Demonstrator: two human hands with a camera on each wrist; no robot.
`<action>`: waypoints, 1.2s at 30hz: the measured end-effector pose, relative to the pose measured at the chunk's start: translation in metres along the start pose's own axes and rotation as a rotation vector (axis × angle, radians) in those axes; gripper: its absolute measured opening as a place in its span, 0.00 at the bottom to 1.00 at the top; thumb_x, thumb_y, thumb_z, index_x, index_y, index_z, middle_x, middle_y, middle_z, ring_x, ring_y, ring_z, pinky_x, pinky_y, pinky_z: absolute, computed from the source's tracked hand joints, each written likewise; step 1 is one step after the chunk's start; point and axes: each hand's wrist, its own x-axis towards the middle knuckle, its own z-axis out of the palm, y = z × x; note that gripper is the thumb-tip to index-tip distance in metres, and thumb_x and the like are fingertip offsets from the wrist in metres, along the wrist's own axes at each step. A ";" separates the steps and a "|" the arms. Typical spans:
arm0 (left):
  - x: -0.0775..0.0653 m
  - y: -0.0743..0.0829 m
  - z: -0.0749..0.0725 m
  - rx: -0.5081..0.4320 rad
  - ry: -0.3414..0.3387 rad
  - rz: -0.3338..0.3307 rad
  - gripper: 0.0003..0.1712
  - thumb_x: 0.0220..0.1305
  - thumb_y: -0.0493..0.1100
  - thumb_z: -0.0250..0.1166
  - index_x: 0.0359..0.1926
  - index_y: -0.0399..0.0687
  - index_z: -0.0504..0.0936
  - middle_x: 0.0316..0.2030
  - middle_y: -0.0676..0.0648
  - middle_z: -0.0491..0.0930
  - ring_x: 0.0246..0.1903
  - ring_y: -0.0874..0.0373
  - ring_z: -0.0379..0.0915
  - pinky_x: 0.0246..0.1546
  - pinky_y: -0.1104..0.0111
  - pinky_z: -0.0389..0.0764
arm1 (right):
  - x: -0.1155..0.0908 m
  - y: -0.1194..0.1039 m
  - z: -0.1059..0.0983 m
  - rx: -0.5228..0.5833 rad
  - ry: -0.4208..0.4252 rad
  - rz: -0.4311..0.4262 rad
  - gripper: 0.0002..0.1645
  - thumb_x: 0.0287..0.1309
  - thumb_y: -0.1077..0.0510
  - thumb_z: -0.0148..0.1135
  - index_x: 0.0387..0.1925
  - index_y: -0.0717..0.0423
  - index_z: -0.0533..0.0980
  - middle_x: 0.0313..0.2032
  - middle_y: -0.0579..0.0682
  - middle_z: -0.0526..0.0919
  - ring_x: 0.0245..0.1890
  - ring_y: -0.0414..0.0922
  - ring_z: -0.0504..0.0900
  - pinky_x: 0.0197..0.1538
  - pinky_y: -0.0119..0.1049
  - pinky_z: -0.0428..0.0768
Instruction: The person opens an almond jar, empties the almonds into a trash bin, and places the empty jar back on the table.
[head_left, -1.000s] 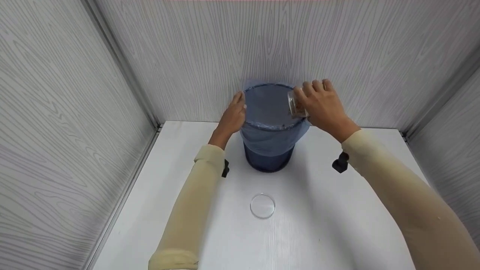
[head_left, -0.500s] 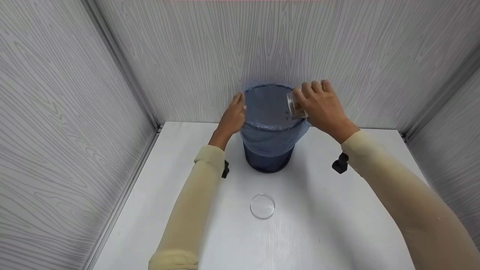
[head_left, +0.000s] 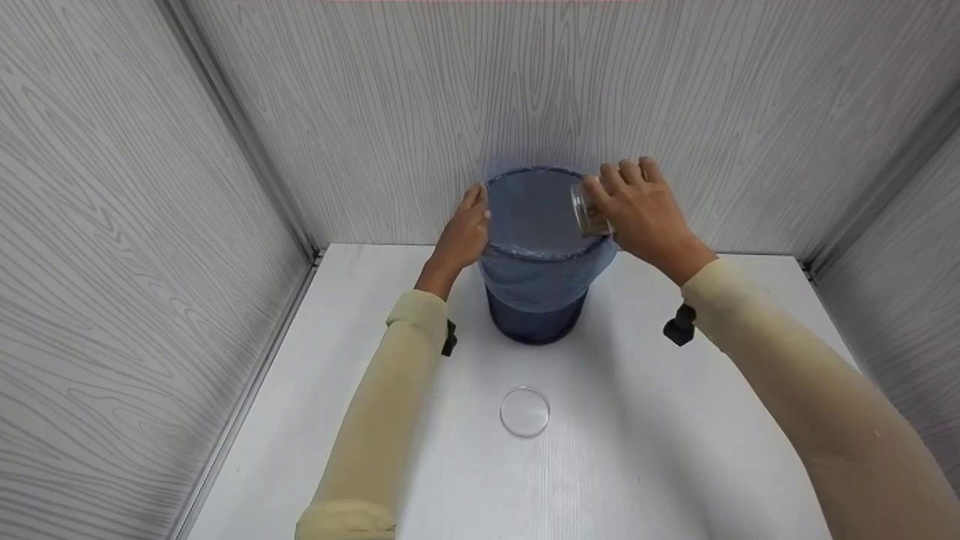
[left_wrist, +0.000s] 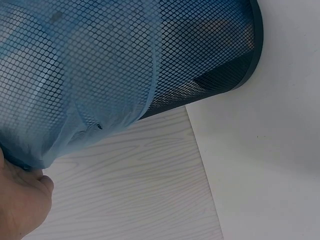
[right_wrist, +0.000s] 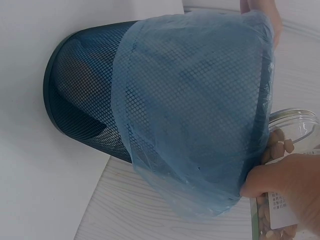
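Observation:
A dark mesh waste bin (head_left: 536,324) stands upright near the back wall, with a blue plastic bag (right_wrist: 190,100) folded over its rim. At the rim's left side, my left hand (head_left: 460,234) grips the bagged edge; in the left wrist view that hand (left_wrist: 24,202) shows only partly. My right hand (head_left: 646,214) holds a clear jar (head_left: 590,216) tilted on its side, its mouth over the bin's right edge. Brown nuts (right_wrist: 276,146) lie inside the jar, seen in the right wrist view, and a white label (right_wrist: 281,207) is on it. The bin's floor is hidden.
On the white table (head_left: 600,480), in front of the bin, lies a round clear lid (head_left: 525,412). A wood-grain back panel (head_left: 525,75) rises close behind the bin, and side panels (head_left: 112,262) enclose the table left and right.
Half a second ago small pieces were falling below the jar's mouth; none show in the air now. My right hand and the jar have shifted slightly left. My left hand stays at the rim.

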 end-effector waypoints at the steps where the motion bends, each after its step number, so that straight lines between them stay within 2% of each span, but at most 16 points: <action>1: 0.000 0.000 0.000 -0.002 -0.001 0.000 0.32 0.83 0.43 0.35 0.79 0.35 0.43 0.81 0.40 0.38 0.79 0.51 0.32 0.77 0.65 0.40 | 0.000 0.000 0.000 -0.002 0.003 -0.002 0.53 0.35 0.64 0.84 0.63 0.58 0.63 0.53 0.64 0.71 0.55 0.64 0.71 0.64 0.61 0.65; 4: 0.000 0.000 -0.001 0.004 -0.007 -0.004 0.32 0.83 0.43 0.35 0.79 0.35 0.43 0.81 0.40 0.38 0.79 0.52 0.32 0.77 0.65 0.40 | 0.000 -0.001 0.001 -0.006 0.011 -0.008 0.53 0.35 0.63 0.84 0.63 0.58 0.64 0.52 0.64 0.72 0.54 0.64 0.71 0.63 0.61 0.66; 14: 0.001 -0.002 -0.002 0.006 -0.005 -0.008 0.31 0.83 0.42 0.34 0.79 0.34 0.43 0.81 0.40 0.38 0.79 0.52 0.32 0.76 0.65 0.41 | 0.002 -0.003 0.000 -0.039 0.030 -0.034 0.43 0.45 0.67 0.76 0.62 0.59 0.64 0.52 0.63 0.72 0.53 0.64 0.71 0.64 0.61 0.65; 22: 0.002 -0.002 -0.001 0.020 0.012 0.013 0.31 0.82 0.40 0.36 0.78 0.31 0.45 0.80 0.39 0.40 0.79 0.50 0.35 0.76 0.65 0.42 | 0.002 -0.004 -0.001 -0.049 0.019 -0.048 0.50 0.43 0.66 0.79 0.67 0.57 0.64 0.58 0.63 0.72 0.58 0.63 0.70 0.67 0.61 0.64; 30: 0.001 -0.001 -0.001 0.027 0.015 -0.003 0.31 0.82 0.41 0.36 0.79 0.34 0.45 0.80 0.40 0.40 0.79 0.52 0.34 0.76 0.66 0.40 | 0.003 -0.006 -0.002 -0.085 0.010 -0.059 0.54 0.41 0.65 0.81 0.69 0.56 0.63 0.59 0.63 0.72 0.59 0.63 0.70 0.69 0.60 0.61; 36: 0.001 0.002 0.001 0.007 0.009 -0.009 0.31 0.82 0.41 0.36 0.79 0.34 0.44 0.81 0.41 0.39 0.79 0.51 0.33 0.76 0.66 0.40 | 0.001 -0.004 0.000 -0.117 0.027 -0.080 0.52 0.43 0.64 0.81 0.69 0.57 0.63 0.58 0.63 0.72 0.58 0.63 0.70 0.68 0.60 0.63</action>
